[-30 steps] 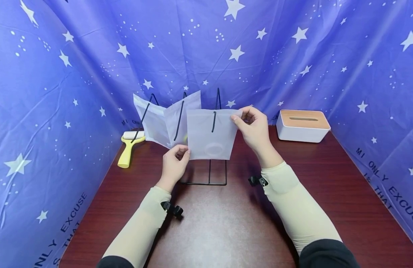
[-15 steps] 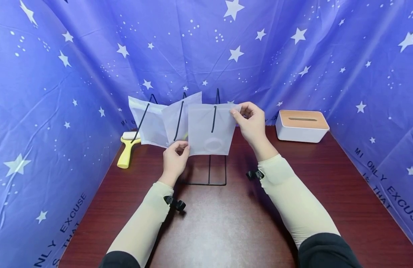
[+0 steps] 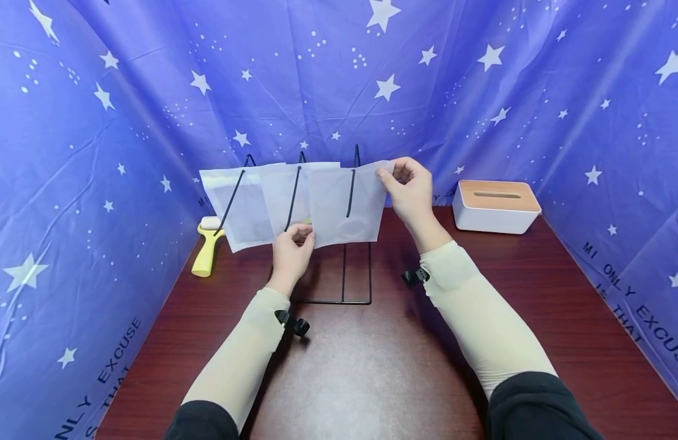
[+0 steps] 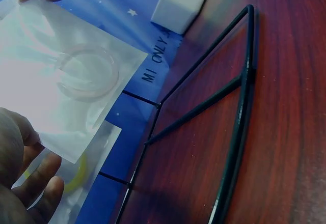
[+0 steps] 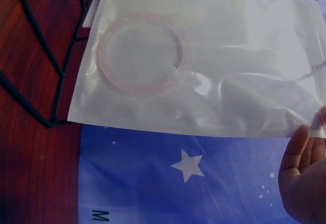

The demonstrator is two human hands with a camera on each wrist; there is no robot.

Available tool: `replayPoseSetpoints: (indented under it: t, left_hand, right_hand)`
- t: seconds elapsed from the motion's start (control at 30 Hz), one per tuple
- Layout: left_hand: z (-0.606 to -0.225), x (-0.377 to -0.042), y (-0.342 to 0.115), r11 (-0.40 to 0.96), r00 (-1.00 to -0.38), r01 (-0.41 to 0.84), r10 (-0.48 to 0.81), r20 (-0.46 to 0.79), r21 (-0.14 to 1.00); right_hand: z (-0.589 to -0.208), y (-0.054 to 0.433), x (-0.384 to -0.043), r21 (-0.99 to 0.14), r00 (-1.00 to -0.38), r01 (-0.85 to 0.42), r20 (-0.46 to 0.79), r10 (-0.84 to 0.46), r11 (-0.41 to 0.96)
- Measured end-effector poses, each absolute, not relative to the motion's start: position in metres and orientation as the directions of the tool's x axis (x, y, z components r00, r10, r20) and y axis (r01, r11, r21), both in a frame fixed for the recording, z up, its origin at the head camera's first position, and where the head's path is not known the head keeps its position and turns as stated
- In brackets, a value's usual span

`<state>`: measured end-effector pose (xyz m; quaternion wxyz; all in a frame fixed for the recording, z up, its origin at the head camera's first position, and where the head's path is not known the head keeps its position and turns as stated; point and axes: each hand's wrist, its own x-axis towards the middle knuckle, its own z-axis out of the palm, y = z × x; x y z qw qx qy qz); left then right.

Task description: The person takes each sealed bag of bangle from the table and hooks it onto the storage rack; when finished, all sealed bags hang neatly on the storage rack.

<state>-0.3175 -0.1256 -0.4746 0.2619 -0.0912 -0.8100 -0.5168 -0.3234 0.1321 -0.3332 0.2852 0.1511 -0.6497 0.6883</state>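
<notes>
Three translucent white pouches hang on the prongs of a black wire display rack (image 3: 327, 302). Through the film of the right pouch (image 3: 366, 211) a pale pink bangle (image 5: 140, 89) shows near its lower end. My right hand (image 3: 414, 192) pinches this pouch's upper right corner between thumb and fingers. Lower down, my left hand (image 3: 291, 256) grips its left edge near the bottom corner. The middle pouch (image 3: 278, 192), partly behind the right one, has a yellow ring shape (image 4: 76, 177) inside. Farthest left, the left pouch (image 3: 245, 214) is overlapped by the middle one.
A yellow-handled lint roller (image 3: 205, 253) lies on the dark red wooden table (image 3: 350, 366) at the left. Toward the back right is a white tissue box (image 3: 495, 214) with a wooden lid. A blue star-printed curtain (image 3: 316, 73) surrounds the table.
Both hands have moved up a little, lifting the right pouch. The left and middle pouches have swung from an angled fold to a flatter row, and the left one's outer edge shifted left.
</notes>
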Motion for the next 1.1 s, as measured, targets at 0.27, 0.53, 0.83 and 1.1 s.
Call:
replayPoseSetpoints:
  t: [0.27, 0.53, 0.83, 1.1]
  left_hand:
    - [-0.473, -0.326, -0.122, 0.467, -0.86, 0.389, -0.124, 0.494, 0.794]
    - [-0.471, -0.332, -0.12, 0.486, -0.869, 0.366, -0.125, 0.478, 0.793]
    - [-0.471, -0.333, -0.121, 0.488, -0.871, 0.361, -0.128, 0.475, 0.795]
    - [-0.469, -0.331, -0.12, 0.498, -0.886, 0.33, -0.13, 0.445, 0.802]
  right_hand:
    - [-0.33, 0.133, -0.328, -0.833, -0.807, -0.553, 0.544, 0.229, 0.027]
    - [-0.337, 0.136, -0.343, -0.855, -0.824, -0.517, 0.507, 0.253, 0.03]
    - [-0.355, 0.145, -0.364, -0.857, -0.826, -0.514, 0.507, 0.248, 0.038]
    - [-0.361, 0.152, -0.361, -0.867, -0.84, -0.492, 0.497, 0.217, 0.081]
